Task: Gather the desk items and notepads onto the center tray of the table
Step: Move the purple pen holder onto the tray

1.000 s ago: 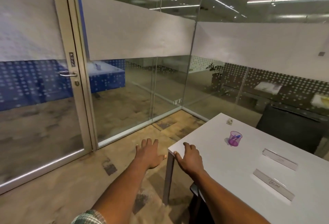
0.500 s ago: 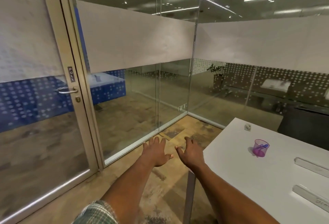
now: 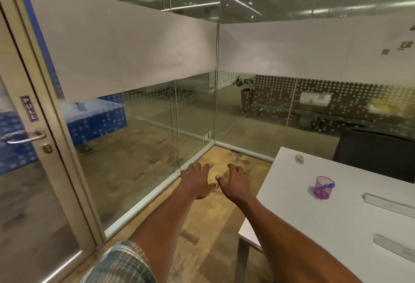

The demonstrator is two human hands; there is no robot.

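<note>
Head view: both bare arms reach forward over the mottled tan carpet, off the near-left corner of the table [image 3: 350, 226], a smooth white rectangular top on a square metal leg. The left hand [image 3: 197, 181] and right hand [image 3: 235, 183] hang palm-down side by side, thumb tips nearly meeting. Their fingers are loosely spread and slightly bent and hold nothing; neither hand touches the table. A plaid sleeve [image 3: 121, 264] covers the left upper arm.

On the tabletop, well apart from the hands, stands a small purple translucent cup [image 3: 324, 187], round and tapering, with a blue pen-like item inside. Beyond it, near the far edge, lies a small pale crumpled lump [image 3: 299, 159], too small to identify. To the cup's right lies a flat clear plastic strip [image 3: 390, 204], and a second clear strip [image 3: 397, 249] lies nearer, cut off by the frame edge.

A black chair back [image 3: 377, 154] stands behind the table. Frosted-band glass walls [image 3: 139, 111] meet at a corner ahead. At left, a glass door carries a metal lever handle [image 3: 24, 137] under a PULL plate [image 3: 30, 108].
</note>
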